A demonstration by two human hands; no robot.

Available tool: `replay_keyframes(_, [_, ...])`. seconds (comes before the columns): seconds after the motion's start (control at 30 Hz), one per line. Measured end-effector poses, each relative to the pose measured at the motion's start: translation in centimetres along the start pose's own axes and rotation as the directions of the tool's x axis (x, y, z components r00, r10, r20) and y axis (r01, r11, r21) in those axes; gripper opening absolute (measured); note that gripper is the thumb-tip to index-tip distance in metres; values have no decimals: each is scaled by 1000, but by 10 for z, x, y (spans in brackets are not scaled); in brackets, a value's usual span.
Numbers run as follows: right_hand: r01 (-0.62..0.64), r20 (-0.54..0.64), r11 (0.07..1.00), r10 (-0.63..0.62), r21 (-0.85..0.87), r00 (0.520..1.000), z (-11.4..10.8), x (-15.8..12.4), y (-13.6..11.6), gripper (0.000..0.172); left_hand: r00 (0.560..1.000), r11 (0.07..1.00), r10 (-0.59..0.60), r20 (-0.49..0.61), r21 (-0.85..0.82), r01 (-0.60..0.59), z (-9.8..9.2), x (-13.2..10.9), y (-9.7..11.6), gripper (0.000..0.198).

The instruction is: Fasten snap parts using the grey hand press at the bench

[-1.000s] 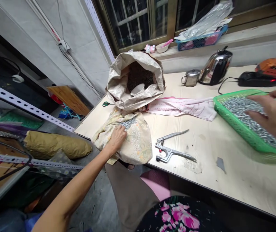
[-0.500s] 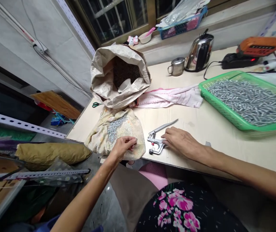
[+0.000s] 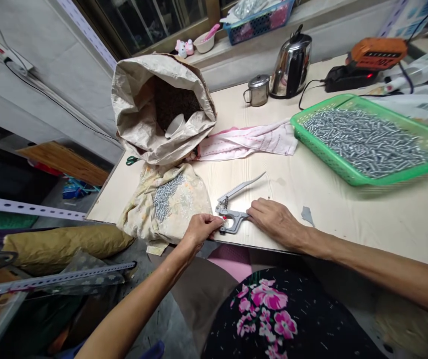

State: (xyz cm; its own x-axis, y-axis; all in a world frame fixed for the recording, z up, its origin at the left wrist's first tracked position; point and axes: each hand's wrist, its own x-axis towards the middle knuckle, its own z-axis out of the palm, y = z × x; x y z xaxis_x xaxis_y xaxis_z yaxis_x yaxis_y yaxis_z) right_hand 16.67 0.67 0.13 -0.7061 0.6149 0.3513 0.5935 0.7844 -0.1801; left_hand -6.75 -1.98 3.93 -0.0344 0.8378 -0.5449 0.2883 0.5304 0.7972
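snap-fastener pliers (image 3: 236,215) lie near the front edge of the pale wood-grain table (image 3: 348,219), handles spread, head pointing left. on that table the big beige sack (image 3: 135,134) gapes open at the back left. at right sits the green plastic basket (image 3: 328,158). the flowered cloth (image 3: 187,219) rests in front of the sack, drooping past the table edge just left of the pliers. a pink-and-white towel (image 3: 247,142) stretches between sack and basket, with a steel kettle (image 3: 292,65) standing behind it. the right hand (image 3: 276,222) lies over the lower handle, fingers bent; whether they clasp it cannot be told. the left hand (image 3: 201,228) is at the pliers' head, thumb and forefinger pinched together, anything between them hidden. a lidded metal mug (image 3: 258,92) stands beside the kettle. smallest are metal pins (image 3: 367,142), filling the basket and lying in a patch on the cloth.
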Motion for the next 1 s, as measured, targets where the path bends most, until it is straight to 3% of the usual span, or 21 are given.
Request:
replay_keyframes(0.23, [-25,-23,999,26,31,999,6,0,3,22,997,995,-70,35,73,68,-1,1,6,39])
replay_keyframes(0.33, [-35,13,997,34,64,999,7,0,5,23,983,981,-153,97,133,140,-4,6,9,35])
replay_keyframes(0.47, [-46,85,994,37,104,996,3,2,5,23,961,954,-261,94,180,242,-5,11,11,32])
replay_keyframes(0.63, [-50,197,993,28,108,980,-8,10,18,21,952,935,-295,83,229,270,-5,13,12,36])
replay_keyframes(0.8, [-49,235,998,41,28,971,-15,26,50,92,954,926,-295,58,264,270,-4,12,14,34])
replay_keyframes(0.87, [-21,286,1000,14,23,958,-16,32,58,96,954,926,-295,59,265,270,-3,12,14,33])
replay_keyframes(1.0, [3,329,1000,-4,1,944,-21,42,56,83,955,926,-290,53,266,267,-2,13,16,33])
